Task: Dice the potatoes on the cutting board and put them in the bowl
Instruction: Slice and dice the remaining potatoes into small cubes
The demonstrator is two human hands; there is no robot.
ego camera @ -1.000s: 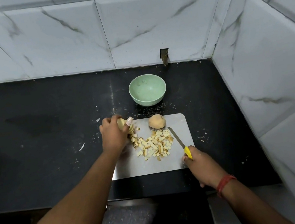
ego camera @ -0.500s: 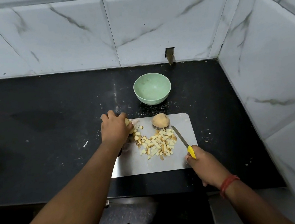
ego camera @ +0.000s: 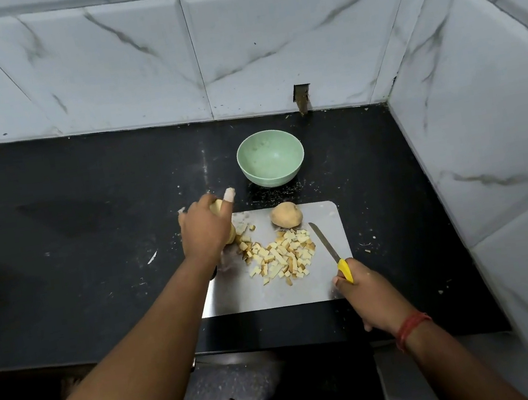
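Setting: a black countertop [ego camera: 73, 226] in a corner of white marbled wall tiles, seen from above by a camera on the person's head.
Cutting board: a pale board [ego camera: 327, 252] lies near the counter's front edge, between the two hands.
Left hand: the left hand [ego camera: 206, 231] is over the board's far left corner, fingers curled around a potato piece [ego camera: 216, 206], which shows pale yellow past the knuckles; one fingertip is wrapped in white.
Right hand: the right hand [ego camera: 367, 290] grips the yellow handle of a knife [ego camera: 328, 246]; the blade points away from the person, over the board's right side.
Diced potato: a loose pile of diced cubes [ego camera: 280, 255] sits mid-board, just left of the blade.
Whole potato: an uncut potato [ego camera: 286, 215] rests at the board's far edge, beside the pile.
Bowl: a light green bowl [ego camera: 270, 158] stands just beyond the board, seemingly holding no potato yet.
Handling: raw potato is likely firm and fairly heavy, and its cut faces wet and slippery. The round one may roll, so it is best held across its skin, flat side down once halved. The cubes are light and scatter easily; scooping suits them better than pinching.
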